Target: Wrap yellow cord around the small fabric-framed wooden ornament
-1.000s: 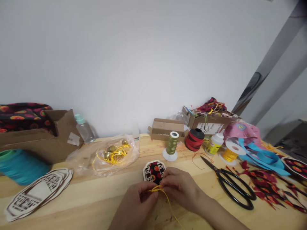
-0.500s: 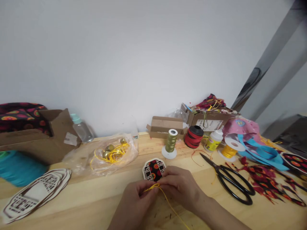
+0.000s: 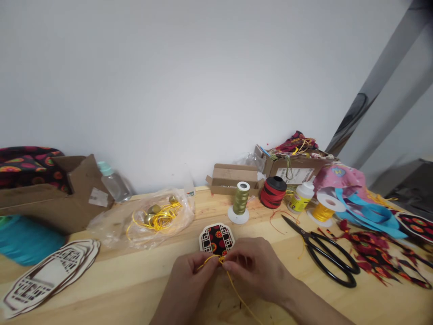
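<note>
Between my two hands runs a yellow cord point(image 3: 237, 291), looped where the fingertips meet and trailing down toward the front edge of the view. My left hand point(image 3: 191, 275) pinches the cord between thumb and forefinger. Close against it, my right hand point(image 3: 259, 268) also pinches the cord near a small loop or knot; its exact shape is too small to make out. Just beyond the fingers lies a pale-framed ornament point(image 3: 217, 239) with black fretwork and patterned dark fabric in its middle; its lower edge is hidden by the hands.
Black-handled scissors point(image 3: 324, 255) lie right of my hands, near fabric scraps point(image 3: 375, 253). An olive thread spool point(image 3: 241, 203), red ribbon roll point(image 3: 272, 193), glue bottle point(image 3: 301, 197) and yellow cord spool point(image 3: 324, 210) stand behind. Leftward are a plastic bag point(image 3: 184, 210) and cut-out frames point(image 3: 50, 275).
My right fingers have shifted and spread slightly at the knot, showing a gap between thumb and forefinger. The cord's loop has changed shape; the ornament shows a little more.
</note>
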The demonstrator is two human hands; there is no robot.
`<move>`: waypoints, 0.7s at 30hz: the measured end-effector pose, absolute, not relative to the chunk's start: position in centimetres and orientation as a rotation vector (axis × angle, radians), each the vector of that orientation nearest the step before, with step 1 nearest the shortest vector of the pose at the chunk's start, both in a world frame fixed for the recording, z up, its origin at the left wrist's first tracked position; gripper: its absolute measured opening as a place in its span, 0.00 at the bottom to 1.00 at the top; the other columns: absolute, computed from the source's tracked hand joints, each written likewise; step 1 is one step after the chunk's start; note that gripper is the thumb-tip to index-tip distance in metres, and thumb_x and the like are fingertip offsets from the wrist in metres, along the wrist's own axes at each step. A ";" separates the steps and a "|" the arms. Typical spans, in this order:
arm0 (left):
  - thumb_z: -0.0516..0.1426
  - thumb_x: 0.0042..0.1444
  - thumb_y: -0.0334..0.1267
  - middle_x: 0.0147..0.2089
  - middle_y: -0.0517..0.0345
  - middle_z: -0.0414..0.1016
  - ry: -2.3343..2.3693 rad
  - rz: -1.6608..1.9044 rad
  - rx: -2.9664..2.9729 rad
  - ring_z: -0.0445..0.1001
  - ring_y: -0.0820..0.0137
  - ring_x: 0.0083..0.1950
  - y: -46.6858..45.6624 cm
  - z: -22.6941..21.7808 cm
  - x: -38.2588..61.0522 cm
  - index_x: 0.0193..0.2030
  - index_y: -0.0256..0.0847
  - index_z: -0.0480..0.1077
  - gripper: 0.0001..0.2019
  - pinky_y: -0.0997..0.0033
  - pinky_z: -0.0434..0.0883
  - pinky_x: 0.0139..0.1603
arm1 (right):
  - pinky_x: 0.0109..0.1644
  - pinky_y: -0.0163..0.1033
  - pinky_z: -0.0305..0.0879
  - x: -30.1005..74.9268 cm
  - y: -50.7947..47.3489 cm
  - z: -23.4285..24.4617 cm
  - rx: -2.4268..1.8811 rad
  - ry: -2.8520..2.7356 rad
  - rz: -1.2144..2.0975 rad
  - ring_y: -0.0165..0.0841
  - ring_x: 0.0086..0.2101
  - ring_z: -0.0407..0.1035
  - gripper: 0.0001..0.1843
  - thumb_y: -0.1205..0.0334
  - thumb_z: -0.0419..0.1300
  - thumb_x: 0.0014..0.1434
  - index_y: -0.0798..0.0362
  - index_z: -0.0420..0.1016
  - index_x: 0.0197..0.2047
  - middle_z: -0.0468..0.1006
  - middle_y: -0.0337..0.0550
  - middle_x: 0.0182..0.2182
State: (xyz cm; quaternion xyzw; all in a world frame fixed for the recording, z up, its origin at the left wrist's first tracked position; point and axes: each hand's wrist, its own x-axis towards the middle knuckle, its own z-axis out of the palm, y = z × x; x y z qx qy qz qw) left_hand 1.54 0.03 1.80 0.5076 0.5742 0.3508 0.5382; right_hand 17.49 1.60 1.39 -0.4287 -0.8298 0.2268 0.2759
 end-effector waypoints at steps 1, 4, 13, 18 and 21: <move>0.55 0.44 0.41 0.17 0.64 0.70 1.370 0.833 1.212 0.63 0.74 0.21 0.0 1.8 1.6 0.19 0.35 0.72 0.12 0.80 0.59 0.21 | 0.23 0.29 0.54 17.4 1.5 1.3 -1.175 -2.232 0.621 0.25 0.20 0.62 0.08 0.57 0.56 0.49 0.52 0.73 0.27 0.72 0.36 0.19; 0.56 0.43 0.41 0.17 0.64 0.70 1.374 0.822 1.199 0.63 0.74 0.21 0.0 1.9 1.6 0.18 0.34 0.72 0.12 0.80 0.59 0.22 | 0.22 0.29 0.52 17.1 1.6 0.9 -1.214 -2.213 0.655 0.25 0.19 0.61 0.08 0.58 0.56 0.49 0.51 0.74 0.26 0.73 0.36 0.18; 0.56 0.42 0.46 0.21 0.62 0.75 1.333 0.806 1.062 0.69 0.69 0.25 0.3 2.1 0.9 0.28 0.35 0.75 0.15 0.78 0.61 0.22 | 0.19 0.28 0.51 17.6 2.4 0.3 -1.293 -1.813 0.901 0.24 0.18 0.58 0.10 0.62 0.54 0.49 0.56 0.74 0.24 0.70 0.37 0.17; 0.59 0.37 0.45 0.20 0.60 0.77 1.312 0.855 0.921 0.71 0.68 0.23 0.6 1.9 0.8 0.30 0.35 0.75 0.16 0.76 0.63 0.21 | 0.20 0.28 0.53 18.0 2.5 1.0 -1.335 -1.651 0.902 0.25 0.18 0.57 0.11 0.61 0.55 0.48 0.57 0.71 0.21 0.66 0.36 0.15; 0.59 0.37 0.46 0.21 0.58 0.78 1.295 0.871 0.900 0.71 0.68 0.23 0.6 1.7 1.0 0.30 0.35 0.76 0.16 0.76 0.64 0.20 | 0.21 0.29 0.53 18.0 2.3 1.7 -1.324 -1.598 0.842 0.25 0.18 0.57 0.10 0.61 0.55 0.48 0.57 0.71 0.20 0.67 0.36 0.16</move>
